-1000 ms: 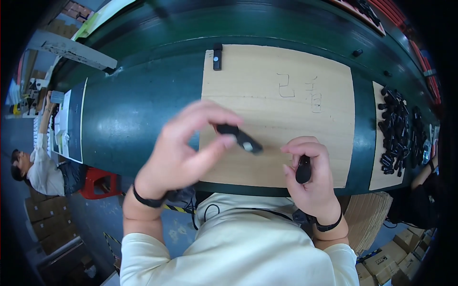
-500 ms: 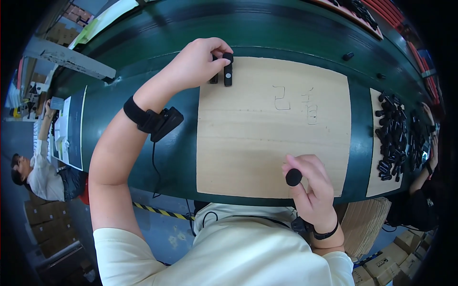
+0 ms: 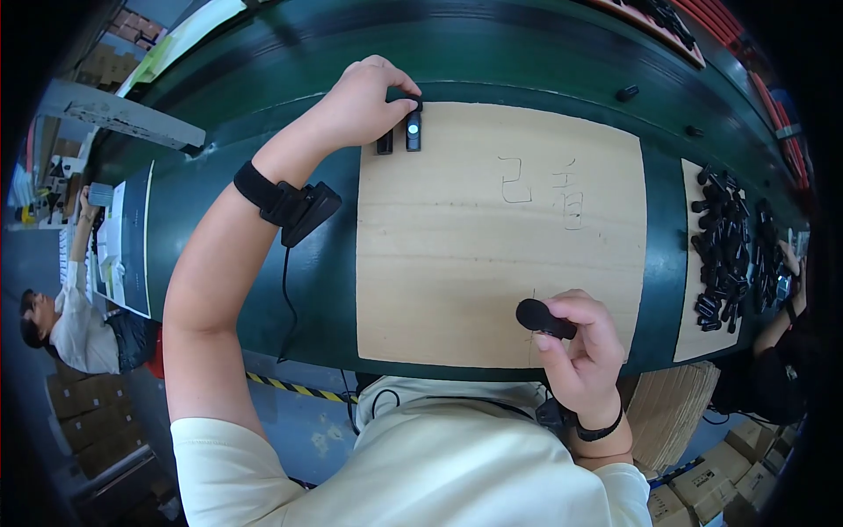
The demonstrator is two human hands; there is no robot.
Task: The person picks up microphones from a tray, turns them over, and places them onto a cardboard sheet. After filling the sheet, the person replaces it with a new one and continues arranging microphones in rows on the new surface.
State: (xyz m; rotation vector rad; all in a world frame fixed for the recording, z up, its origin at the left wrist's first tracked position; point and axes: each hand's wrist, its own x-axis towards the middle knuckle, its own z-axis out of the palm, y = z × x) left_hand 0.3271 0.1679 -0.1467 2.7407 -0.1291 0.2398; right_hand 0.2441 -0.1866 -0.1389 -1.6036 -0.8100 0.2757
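My left hand reaches to the board's far left corner, fingers pinching a small black clip stood beside another, lined up along the edge. My right hand at the near edge grips a smooth, rounded black piece, fingers curled round it. The board is pale plywood on the green bench; more black parts are heaped at the right end.

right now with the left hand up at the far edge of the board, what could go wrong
The left hand is setting a small black part right at the far corner of the wooden board, beside another black part; a nudge could knock either onto the green belt. The cable hanging from the wrist device might snag the board edge. The right hand holds a black oval piece near the board's near edge, where it could drop.
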